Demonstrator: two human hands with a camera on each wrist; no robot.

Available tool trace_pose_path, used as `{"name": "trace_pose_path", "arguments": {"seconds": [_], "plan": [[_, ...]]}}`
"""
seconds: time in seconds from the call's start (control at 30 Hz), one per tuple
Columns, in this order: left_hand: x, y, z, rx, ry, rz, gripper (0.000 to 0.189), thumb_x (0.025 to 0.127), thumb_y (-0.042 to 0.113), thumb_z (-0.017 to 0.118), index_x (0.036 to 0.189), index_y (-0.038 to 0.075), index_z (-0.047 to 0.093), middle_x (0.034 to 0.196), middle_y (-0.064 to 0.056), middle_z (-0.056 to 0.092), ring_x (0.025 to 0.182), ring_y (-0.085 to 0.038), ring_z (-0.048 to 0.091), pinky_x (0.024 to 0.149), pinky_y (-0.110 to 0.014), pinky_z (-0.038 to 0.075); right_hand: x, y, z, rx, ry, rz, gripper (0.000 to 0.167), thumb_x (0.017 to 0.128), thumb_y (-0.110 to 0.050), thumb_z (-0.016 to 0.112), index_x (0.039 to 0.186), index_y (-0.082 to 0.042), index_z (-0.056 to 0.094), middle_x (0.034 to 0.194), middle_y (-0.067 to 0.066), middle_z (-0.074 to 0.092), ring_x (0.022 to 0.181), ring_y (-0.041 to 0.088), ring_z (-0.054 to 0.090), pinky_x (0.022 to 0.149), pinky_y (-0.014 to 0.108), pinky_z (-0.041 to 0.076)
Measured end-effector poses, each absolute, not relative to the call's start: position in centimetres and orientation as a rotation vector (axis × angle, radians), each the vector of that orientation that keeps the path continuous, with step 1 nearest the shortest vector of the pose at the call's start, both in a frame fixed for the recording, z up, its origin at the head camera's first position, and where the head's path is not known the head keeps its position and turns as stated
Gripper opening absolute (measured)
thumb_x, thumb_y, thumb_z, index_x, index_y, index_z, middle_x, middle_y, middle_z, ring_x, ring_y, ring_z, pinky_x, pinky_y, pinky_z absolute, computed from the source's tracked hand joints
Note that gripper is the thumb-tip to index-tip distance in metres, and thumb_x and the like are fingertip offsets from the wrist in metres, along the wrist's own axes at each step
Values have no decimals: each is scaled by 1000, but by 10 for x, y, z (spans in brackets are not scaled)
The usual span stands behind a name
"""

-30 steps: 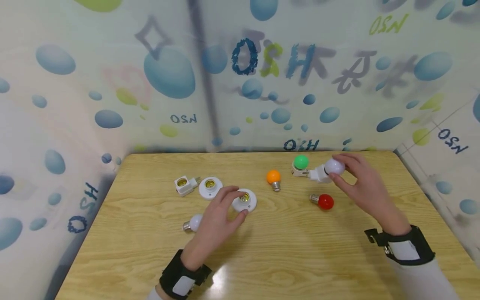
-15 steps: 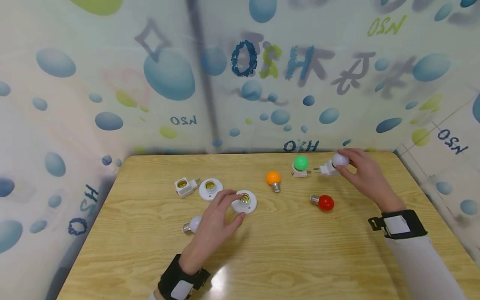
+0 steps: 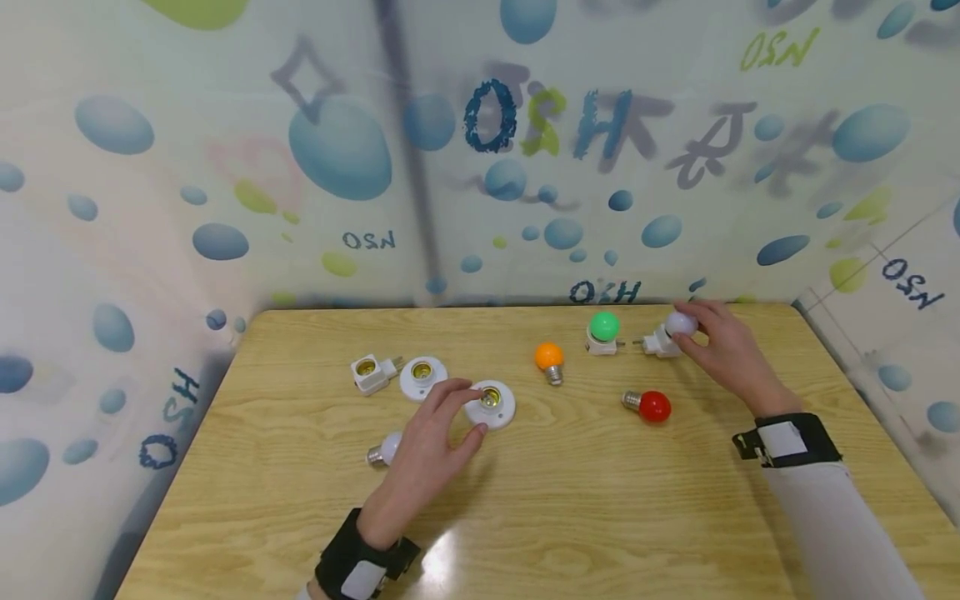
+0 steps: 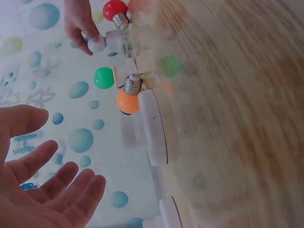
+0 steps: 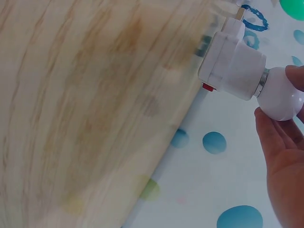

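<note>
My right hand [image 3: 726,350] pinches a white light bulb [image 3: 680,324] between thumb and fingers. The bulb's metal base sits in a white plug-in lamp socket [image 5: 232,61], whose underside is at the tabletop in the right wrist view; a thin metal rim shows between bulb and socket. My left hand [image 3: 429,450] hovers with loosely bent fingers, holding nothing, by a round white lamp holder [image 3: 501,412]. In the left wrist view its fingers [image 4: 47,185] are apart from everything. Partly hidden behind that hand, another white bulb [image 3: 388,448] lies on the table.
A green bulb [image 3: 604,326] stands in a plug-in socket [image 3: 601,347] left of my right hand. An orange bulb [image 3: 550,357] and a red bulb [image 3: 655,407] lie loose. Left of centre are a second round holder [image 3: 417,388] and a square plug-in socket [image 3: 370,379]. A patterned wall [image 3: 480,250] rises behind.
My right hand has moved right and slightly back with the white bulb and its socket, away from the green bulb. My left hand has stayed nearly still.
</note>
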State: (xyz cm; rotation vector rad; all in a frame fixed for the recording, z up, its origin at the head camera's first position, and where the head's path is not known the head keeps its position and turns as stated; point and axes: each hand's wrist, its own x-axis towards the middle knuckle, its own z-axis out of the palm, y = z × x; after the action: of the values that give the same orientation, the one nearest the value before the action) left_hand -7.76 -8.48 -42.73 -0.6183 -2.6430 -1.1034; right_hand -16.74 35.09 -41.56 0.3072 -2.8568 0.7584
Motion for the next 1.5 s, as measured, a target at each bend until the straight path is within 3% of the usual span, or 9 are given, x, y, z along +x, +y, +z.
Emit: {"name": "trace_pose_path", "arguments": {"seconds": [0.83,1.13,1.3,1.5], "plan": [[-77,-85,-427,-601,-2663,-1111,39,90,15,80,127,10,69,136,-9,59,122,-28,61,96,-47,54,-172,355,-425,280,-2905,766,51,99,-5,68,143,10,47,141,32,44,117,49,50,100,68,45],[-77,-85,-428,-583,-2681,-1121,41,91,17,80,129,10,68,134,-6,61,122,-26,61,97,-46,54,-160,352,-415,255,-2867,716,56,100,-13,68,145,9,45,150,34,36,134,53,36,106,71,36],[-77,-83,-428,-573,-2691,-1131,41,91,18,79,130,10,67,133,-5,62,122,-24,61,98,-45,53,-138,337,-404,286,-2746,661,47,98,-8,69,139,9,53,145,31,43,128,51,42,101,70,41],[-78,-82,-426,-562,-2684,-1144,40,92,17,79,129,9,67,132,-5,63,122,-25,62,98,-45,53,-117,304,-394,445,-2586,589,45,89,0,77,131,5,61,134,25,57,120,45,55,93,64,50]]}}
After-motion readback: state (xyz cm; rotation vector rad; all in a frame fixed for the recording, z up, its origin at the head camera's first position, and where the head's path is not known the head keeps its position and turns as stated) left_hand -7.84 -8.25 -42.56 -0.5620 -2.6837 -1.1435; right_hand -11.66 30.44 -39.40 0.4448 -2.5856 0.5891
